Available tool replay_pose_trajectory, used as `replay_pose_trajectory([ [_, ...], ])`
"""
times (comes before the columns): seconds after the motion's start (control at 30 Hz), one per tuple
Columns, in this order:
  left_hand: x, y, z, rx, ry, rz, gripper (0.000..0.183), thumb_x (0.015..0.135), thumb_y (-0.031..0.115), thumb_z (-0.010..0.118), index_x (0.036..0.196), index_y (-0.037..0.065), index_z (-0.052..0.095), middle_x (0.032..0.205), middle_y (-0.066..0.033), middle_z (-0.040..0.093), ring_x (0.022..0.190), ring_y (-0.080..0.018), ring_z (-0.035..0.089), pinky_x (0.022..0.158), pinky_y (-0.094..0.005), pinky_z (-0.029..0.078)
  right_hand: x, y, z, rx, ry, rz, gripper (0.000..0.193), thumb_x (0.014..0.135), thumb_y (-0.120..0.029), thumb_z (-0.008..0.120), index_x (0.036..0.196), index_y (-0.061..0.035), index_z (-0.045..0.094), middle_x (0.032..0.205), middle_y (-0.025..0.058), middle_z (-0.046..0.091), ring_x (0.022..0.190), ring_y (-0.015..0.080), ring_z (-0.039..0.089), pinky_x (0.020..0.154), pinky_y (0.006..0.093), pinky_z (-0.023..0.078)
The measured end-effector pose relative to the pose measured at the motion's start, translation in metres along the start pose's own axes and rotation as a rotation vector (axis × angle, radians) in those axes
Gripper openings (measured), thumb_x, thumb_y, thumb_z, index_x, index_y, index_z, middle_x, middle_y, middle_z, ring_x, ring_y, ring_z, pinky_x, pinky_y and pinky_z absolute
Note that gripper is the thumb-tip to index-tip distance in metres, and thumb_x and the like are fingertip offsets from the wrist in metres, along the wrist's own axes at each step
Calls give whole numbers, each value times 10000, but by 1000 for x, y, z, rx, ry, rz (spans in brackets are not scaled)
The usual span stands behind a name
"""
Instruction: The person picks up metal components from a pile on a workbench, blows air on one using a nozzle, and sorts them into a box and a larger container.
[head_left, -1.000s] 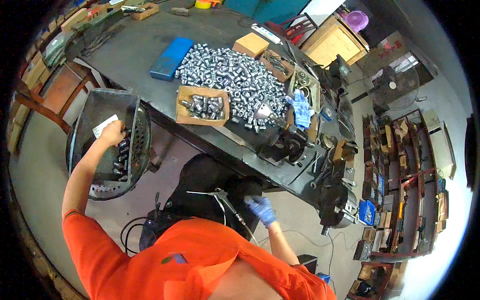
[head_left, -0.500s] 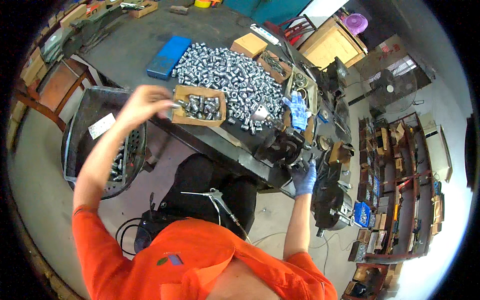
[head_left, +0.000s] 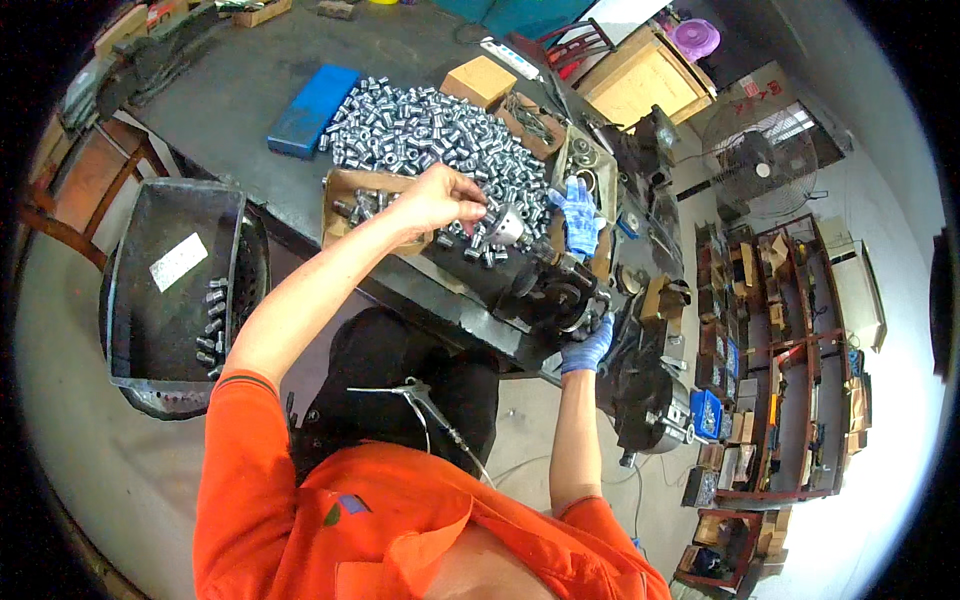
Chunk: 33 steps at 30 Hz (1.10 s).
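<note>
My bare left hand (head_left: 440,205) is closed, thumb and fingers pinching a small metal fitting (head_left: 485,217) at the face of a silver chuck (head_left: 508,226). Most of that fitting is hidden by my fingers. The chuck sits on a small dark bench machine (head_left: 553,290) at the table's near edge. My right hand (head_left: 588,348), in a blue-and-white glove, is wrapped round a handle (head_left: 598,303) on the machine's near right side; some of its fingers are hidden. Under my left forearm stands an open cardboard box (head_left: 340,190) of darker fittings.
A big heap of shiny fittings (head_left: 420,130) covers the table behind the chuck, beside a blue case (head_left: 312,112). A loose glove (head_left: 578,215) lies behind the machine. A black bin (head_left: 172,330) with several fittings stands at left. An air gun (head_left: 425,400) rests across my lap.
My left hand has moved right, from the cardboard box's left side to the chuck. My right hand stays at the machine's handle. The whole view has shifted slightly.
</note>
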<state>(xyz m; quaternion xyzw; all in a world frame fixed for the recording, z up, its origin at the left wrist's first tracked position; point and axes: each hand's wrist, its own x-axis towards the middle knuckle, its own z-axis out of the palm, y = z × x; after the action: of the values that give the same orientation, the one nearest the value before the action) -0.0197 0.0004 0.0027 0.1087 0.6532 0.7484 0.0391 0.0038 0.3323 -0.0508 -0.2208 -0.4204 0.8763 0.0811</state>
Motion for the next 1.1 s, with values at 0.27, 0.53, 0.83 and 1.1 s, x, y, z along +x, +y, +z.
replay_pose_trajectory([
  [0.27,2,-2,6,-21,-39,42,191,750,-30,608,933,-80,604,787,-115,637,671,-164,626,644,-265,499,-12,-17,-31,-106,21,-60,324,836,-439,513,854,-121,574,707,6,550,575,133,509,511,251,428],
  [0.53,1,4,10,89,-41,92,184,740,-46,598,920,-83,605,808,-111,637,719,-162,628,674,-267,502,-2,-80,31,-174,-112,-194,326,811,-422,555,864,-101,571,677,1,562,518,119,523,406,237,413],
  [0.83,-4,-6,8,30,-9,129,219,784,19,609,979,-81,603,780,-115,641,633,-136,614,598,-253,493,81,0,8,-126,-75,-18,350,872,-421,437,915,-104,579,758,15,595,564,135,506,517,285,448],
  [1.1,-1,-16,16,-6,41,70,176,821,38,581,950,-79,608,742,-111,634,560,-134,593,523,-253,489,38,-1,-40,-24,-69,131,343,858,-400,476,955,-83,564,873,86,602,796,240,579,746,387,496],
])
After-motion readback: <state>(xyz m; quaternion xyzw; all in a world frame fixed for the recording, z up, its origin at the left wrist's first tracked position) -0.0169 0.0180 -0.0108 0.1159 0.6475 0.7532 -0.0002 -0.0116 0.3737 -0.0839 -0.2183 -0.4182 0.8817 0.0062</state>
